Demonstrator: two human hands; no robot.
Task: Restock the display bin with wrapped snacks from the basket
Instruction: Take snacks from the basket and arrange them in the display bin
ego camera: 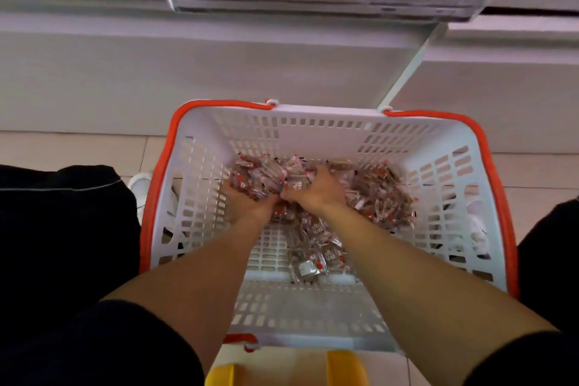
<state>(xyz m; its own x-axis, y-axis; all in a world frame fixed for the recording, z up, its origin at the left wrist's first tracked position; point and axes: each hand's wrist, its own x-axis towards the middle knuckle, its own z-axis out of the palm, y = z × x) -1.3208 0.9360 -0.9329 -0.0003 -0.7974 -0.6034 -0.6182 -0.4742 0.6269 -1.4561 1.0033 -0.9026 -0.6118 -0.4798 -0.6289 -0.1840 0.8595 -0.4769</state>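
A white slotted basket point(463, 166) with an orange rim stands on the floor in front of me. Its far half holds a heap of small clear-wrapped snacks point(382, 194) with red marks. Both my hands are down in the heap. My left hand point(247, 200) cups a bunch of snacks from below and the left. My right hand point(316, 191) curls over the same bunch from the right. The clear display bin point(319, 3) hangs above at the top of the view, with two brown round packs behind its front wall.
A white shelf base point(219, 72) runs behind the basket. More loose snacks point(316, 257) lie on the basket floor near me. A yellow object point(282, 370) sits at the bottom edge. My dark-clothed knees flank the basket on both sides.
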